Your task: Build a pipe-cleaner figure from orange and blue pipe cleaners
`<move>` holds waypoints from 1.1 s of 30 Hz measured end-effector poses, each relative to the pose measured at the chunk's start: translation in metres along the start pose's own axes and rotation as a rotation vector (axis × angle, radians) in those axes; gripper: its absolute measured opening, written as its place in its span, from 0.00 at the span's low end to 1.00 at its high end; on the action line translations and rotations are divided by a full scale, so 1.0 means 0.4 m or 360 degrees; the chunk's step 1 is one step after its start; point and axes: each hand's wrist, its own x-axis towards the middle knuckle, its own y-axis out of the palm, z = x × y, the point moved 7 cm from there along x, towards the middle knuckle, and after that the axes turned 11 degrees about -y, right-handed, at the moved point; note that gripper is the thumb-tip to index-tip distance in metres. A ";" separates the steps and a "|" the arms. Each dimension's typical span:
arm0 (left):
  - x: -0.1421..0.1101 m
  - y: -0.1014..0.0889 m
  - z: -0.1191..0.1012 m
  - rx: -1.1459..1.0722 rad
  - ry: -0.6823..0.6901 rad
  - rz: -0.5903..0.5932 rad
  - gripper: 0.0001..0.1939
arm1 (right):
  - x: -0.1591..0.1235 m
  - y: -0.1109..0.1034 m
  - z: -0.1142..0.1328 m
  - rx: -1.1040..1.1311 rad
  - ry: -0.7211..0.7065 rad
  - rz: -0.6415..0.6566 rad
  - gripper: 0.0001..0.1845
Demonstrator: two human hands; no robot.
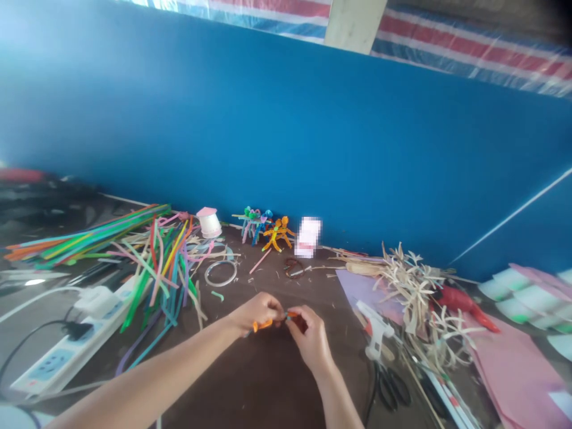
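Observation:
Over the near middle of the dark table, both my hands are close together with fingertips almost meeting. My left hand [261, 311] is closed around an orange pipe cleaner [263, 325], whose bent end sticks out below the fingers. My right hand [308, 333] pinches the other part of the same orange piece, with a small dark or bluish bit at the fingertips too blurred to name. Beyond them stand small figures of twisted pipe cleaners, an orange one [279, 233] and several blue, green and purple ones [254, 226]. A beaded string [294, 268] lies nearer.
Left are loose pipe cleaners [161, 262], a power strip [67, 351] with plugs and cords, a tape ring [220, 274] and a small white pot [209, 223]. On the right lie a white glue gun [375, 328], scissors [393, 387], dried stalks [409, 280] and pink sheets [513, 369]. A blue partition [286, 131] stands behind.

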 end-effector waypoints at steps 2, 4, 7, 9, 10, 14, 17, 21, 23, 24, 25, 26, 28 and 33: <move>0.001 -0.005 0.001 0.0105 0.0027 0.0020 0.11 | 0.000 0.007 0.006 -0.0028 -0.0009 0.0069 0.07; 0.004 -0.009 0.006 0.0134 0.0012 0.0054 0.12 | 0.000 0.012 0.012 -0.0047 -0.0029 0.0106 0.09; 0.006 -0.012 0.013 0.0074 -0.0048 0.0092 0.13 | 0.000 0.012 0.022 -0.0076 -0.0080 0.0083 0.13; 0.005 -0.010 0.013 0.0048 -0.0064 0.0110 0.12 | 0.001 0.011 0.026 -0.0113 -0.0118 0.0069 0.12; 0.004 -0.008 0.011 0.0050 -0.0061 0.0116 0.12 | 0.001 0.012 0.027 -0.0137 -0.0136 0.0077 0.12; 0.004 -0.005 0.009 0.0085 -0.0082 0.0138 0.10 | -0.002 0.016 0.025 -0.0194 -0.0198 0.0133 0.11; 0.009 -0.008 0.010 0.0196 -0.0044 0.0133 0.10 | -0.004 0.020 0.024 -0.0213 -0.0214 0.0169 0.11; 0.014 -0.017 0.011 0.0401 0.0048 0.0066 0.09 | -0.007 0.029 0.027 -0.0307 -0.0219 0.0243 0.08; 0.012 -0.021 0.007 0.0531 0.0103 -0.0003 0.09 | -0.007 0.033 0.028 -0.0350 -0.0213 0.0278 0.07; 0.010 -0.022 0.001 0.0610 0.0151 -0.0044 0.09 | -0.007 0.034 0.028 -0.0365 -0.0209 0.0289 0.06; 0.007 -0.023 -0.005 0.0691 0.0203 -0.0090 0.09 | -0.007 0.034 0.027 -0.0376 -0.0203 0.0295 0.06; 0.004 -0.023 -0.011 0.0769 0.0252 -0.0135 0.09 | -0.007 0.035 0.026 -0.0385 -0.0197 0.0300 0.05; 0.001 -0.023 -0.019 0.0881 0.0310 -0.0187 0.09 | -0.007 0.036 0.025 -0.0397 -0.0190 0.0306 0.03; 0.008 -0.021 -0.012 0.0922 0.0284 -0.0080 0.09 | -0.008 0.048 0.032 -0.0449 -0.0255 0.0380 0.03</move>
